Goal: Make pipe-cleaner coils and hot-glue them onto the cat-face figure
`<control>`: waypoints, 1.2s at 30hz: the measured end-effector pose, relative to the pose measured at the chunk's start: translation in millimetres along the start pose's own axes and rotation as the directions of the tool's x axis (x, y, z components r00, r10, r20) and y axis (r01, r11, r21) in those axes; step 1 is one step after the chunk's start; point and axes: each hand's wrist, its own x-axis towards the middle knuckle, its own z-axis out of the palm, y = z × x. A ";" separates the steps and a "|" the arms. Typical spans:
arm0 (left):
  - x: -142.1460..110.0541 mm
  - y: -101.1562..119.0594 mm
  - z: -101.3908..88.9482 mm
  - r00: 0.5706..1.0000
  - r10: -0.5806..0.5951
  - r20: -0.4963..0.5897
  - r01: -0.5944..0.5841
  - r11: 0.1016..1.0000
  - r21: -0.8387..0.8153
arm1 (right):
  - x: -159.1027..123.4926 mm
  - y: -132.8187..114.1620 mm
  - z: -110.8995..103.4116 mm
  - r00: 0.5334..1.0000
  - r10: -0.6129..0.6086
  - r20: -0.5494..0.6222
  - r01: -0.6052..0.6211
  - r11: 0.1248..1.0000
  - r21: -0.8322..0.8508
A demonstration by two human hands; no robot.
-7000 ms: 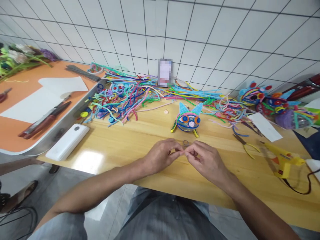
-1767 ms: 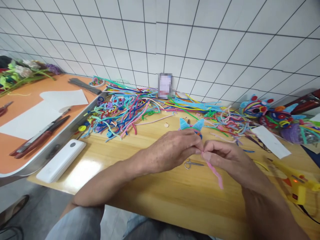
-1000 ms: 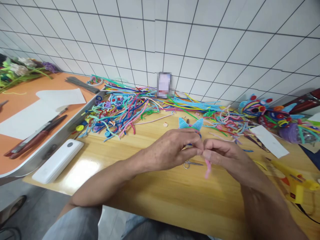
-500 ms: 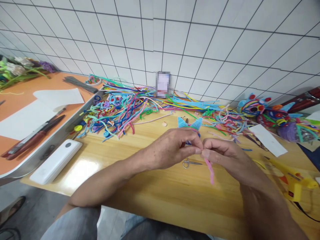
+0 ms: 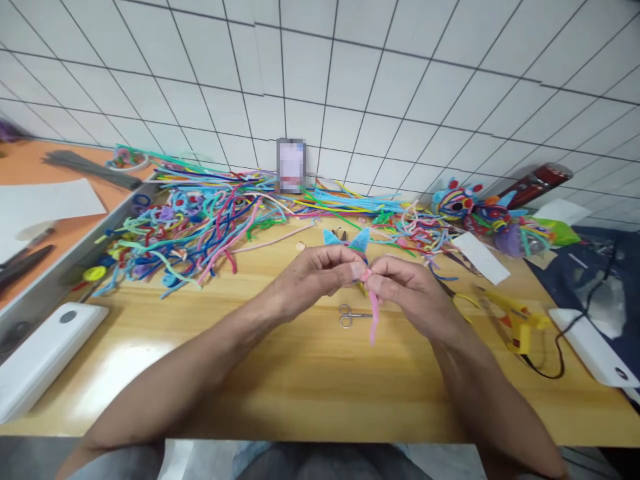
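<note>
A pink pipe cleaner (image 5: 373, 321) is pinched between the fingertips of both hands, its loose end hanging down. My left hand (image 5: 325, 273) holds its upper part, where a small pink bend or coil shows. Close against it, my right hand (image 5: 403, 287) grips the same piece with thumb and forefinger. Just behind my fingers sits a craft piece with two light-blue pointed ears (image 5: 360, 239); its lower part is mostly hidden by my hands. Below them, small silver scissors (image 5: 353, 316) lie on the wooden table (image 5: 280, 393).
A heap of colourful pipe cleaners (image 5: 200, 233) spreads along the back left. A phone (image 5: 291, 165) leans on the tiled wall. To the right are a yellow glue gun (image 5: 523, 323), a white paper strip (image 5: 481, 259) and finished pipe-cleaner figures (image 5: 455, 200). A white case (image 5: 53, 353) lies at left.
The view has swung to the right, so things appear further left. My hands stay together on the pink pipe cleaner, and a small pink bend now shows between the fingertips.
</note>
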 end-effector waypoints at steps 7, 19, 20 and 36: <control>-5.0 13.8 -11.5 0.988 0.099 0.120 -0.130 0.951 0.282 | -5.6 -0.9 -5.2 0.991 0.053 0.121 -0.050 0.998 -0.030; -1.6 -12.6 6.9 0.998 0.008 -0.066 -0.014 0.996 -0.090 | 3.5 9.6 0.0 0.999 0.000 -0.032 0.001 0.999 0.037; -1.3 -10.6 4.4 0.999 0.027 -0.026 -0.027 0.999 -0.022 | 3.0 8.5 -1.6 1.000 0.008 -0.012 -0.008 1.000 0.021; -8.4 5.4 -0.1 0.987 0.154 0.039 -0.159 0.948 0.276 | -2.9 1.0 -2.1 0.998 0.040 0.041 -0.038 0.997 -0.063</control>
